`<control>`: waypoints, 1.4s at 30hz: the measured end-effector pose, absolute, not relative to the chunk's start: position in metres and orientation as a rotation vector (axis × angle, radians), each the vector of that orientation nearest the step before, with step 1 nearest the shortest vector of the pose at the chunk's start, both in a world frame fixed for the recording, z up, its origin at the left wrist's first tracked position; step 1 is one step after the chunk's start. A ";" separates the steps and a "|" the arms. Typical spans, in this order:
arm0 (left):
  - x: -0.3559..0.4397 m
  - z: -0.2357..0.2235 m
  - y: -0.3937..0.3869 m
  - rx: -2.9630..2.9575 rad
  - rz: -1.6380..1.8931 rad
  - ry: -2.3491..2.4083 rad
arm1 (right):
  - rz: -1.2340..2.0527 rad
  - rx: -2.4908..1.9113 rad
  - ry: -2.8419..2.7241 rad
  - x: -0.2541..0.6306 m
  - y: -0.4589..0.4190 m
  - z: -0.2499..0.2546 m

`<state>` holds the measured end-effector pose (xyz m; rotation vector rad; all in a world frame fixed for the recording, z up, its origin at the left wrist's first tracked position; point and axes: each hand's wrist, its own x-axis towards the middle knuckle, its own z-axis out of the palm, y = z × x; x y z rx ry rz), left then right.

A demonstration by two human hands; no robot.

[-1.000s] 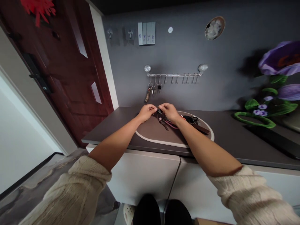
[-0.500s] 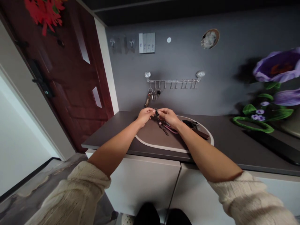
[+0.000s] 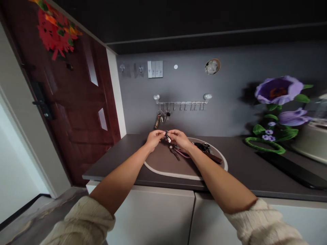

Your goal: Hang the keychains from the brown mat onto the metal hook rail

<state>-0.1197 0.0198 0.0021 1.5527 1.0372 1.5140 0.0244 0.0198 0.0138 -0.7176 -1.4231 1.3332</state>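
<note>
Between both hands, above the brown mat (image 3: 163, 166), is a small bunch of keys (image 3: 168, 137) on a ring. My left hand (image 3: 154, 140) pinches the ring's left side with thumb and fingertips. From the other side, my right hand (image 3: 179, 139) grips the bunch with its fingertips. Below them another key (image 3: 175, 154) lies on the mat beside a pink strap (image 3: 182, 153). A dark heap of key items (image 3: 204, 148) rests to the right, partly behind my right forearm. On the wall, several keys (image 3: 165, 117) hang from the left hooks of a clear hook rail (image 3: 181, 102).
Purple artificial flowers (image 3: 278, 92) stand on the right of the dark counter (image 3: 237, 166), near a long black object (image 3: 293, 170) and a pale pot-like appliance (image 3: 311, 136). A dark shelf (image 3: 204, 23) overhangs above. At the left is a dark red door (image 3: 84, 112).
The head view has tilted up, so the scene sits lower and shows more of the shelf. Both hands still hold the keys, which have turned slightly between the fingers.
</note>
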 end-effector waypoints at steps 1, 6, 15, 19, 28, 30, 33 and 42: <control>-0.119 0.003 0.019 1.556 1.521 1.040 | 1.325 -0.721 -1.415 0.024 0.019 0.015; -0.118 0.003 0.018 1.537 1.526 1.047 | 1.296 -0.734 -1.410 0.025 0.014 0.018; -0.114 0.006 0.016 1.480 1.550 0.935 | 1.275 -0.657 -1.401 0.030 0.013 0.022; -0.113 0.008 0.015 1.454 1.529 0.909 | 1.292 -0.611 -1.353 0.032 0.016 0.024; -0.112 0.004 0.015 1.517 1.493 0.987 | 1.234 -0.546 -1.228 0.044 0.032 0.052; -0.111 0.002 0.017 1.532 1.490 1.007 | 1.230 -0.532 -1.207 0.045 0.040 0.062; -0.109 0.000 0.019 1.534 1.497 1.033 | 1.231 -0.518 -1.148 0.044 0.052 0.074; -0.106 -0.002 0.020 1.551 1.469 1.084 | 1.221 -0.563 -1.000 0.028 0.079 0.091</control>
